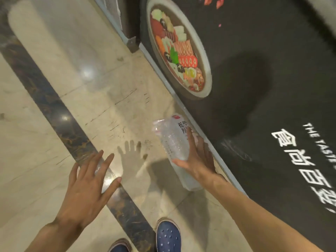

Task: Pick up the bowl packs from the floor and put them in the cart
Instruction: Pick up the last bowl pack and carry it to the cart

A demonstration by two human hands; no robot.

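Observation:
A clear plastic bowl pack [173, 140] with a white printed label lies lengthwise near the foot of a dark printed wall panel. My right hand [197, 157] is wrapped around its right side, thumb under the lower end, fingers along the far edge. Whether the pack rests on the floor or is lifted off it, I cannot tell. My left hand [87, 188] hovers over the floor to the left, fingers spread, holding nothing. Its shadow falls on the tiles between the two hands. No cart is in view.
The beige marble floor [54, 79] has a dark veined strip [60, 122] running diagonally under my left hand. The black panel [263, 88] with a hot-pot picture and white lettering fills the right side. My blue shoes [168, 237] stand at the bottom edge.

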